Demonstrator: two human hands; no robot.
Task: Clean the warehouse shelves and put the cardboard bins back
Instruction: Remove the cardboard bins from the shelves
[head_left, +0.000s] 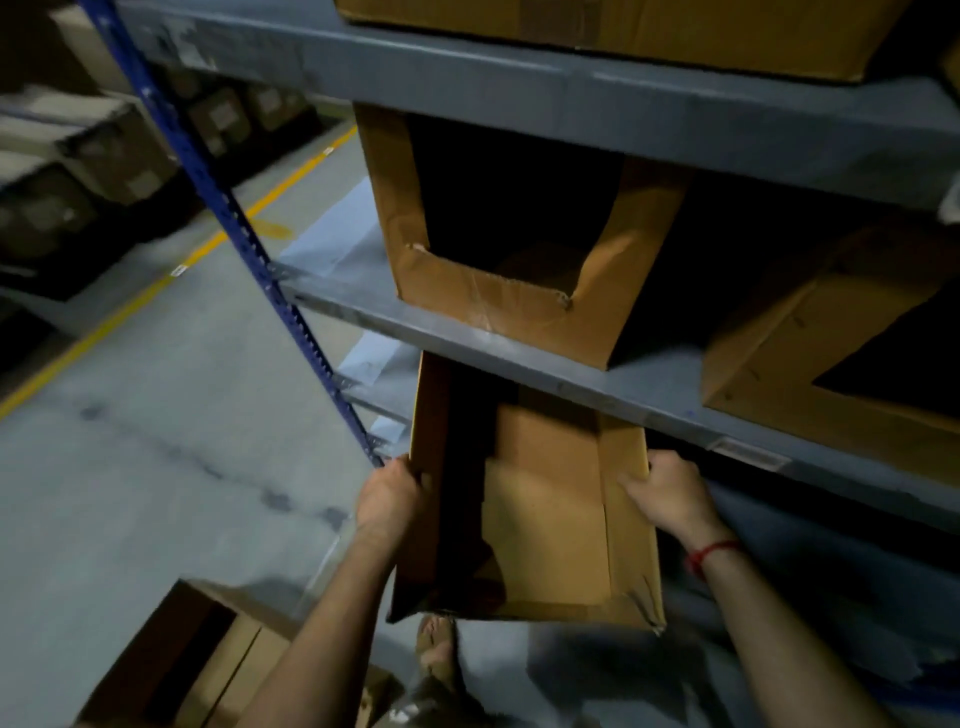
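An open-topped cardboard bin (550, 525) hangs between my hands, its far end under the grey shelf beam (519, 353). My left hand (387, 493) grips the bin's left wall near the top corner. My right hand (670, 491) grips its right wall; a red thread circles that wrist. Loose cardboard flaps lie inside the bin. On the shelf above stands a cut-front cardboard bin (498, 291), with another cardboard bin (831, 364) to its right.
A blue upright post (234, 218) runs diagonally at the left of the rack. A large box (649, 31) sits on the top shelf. Another open box (197, 670) lies on the floor at lower left. Yellow floor line (171, 275) and stacked boxes are beyond.
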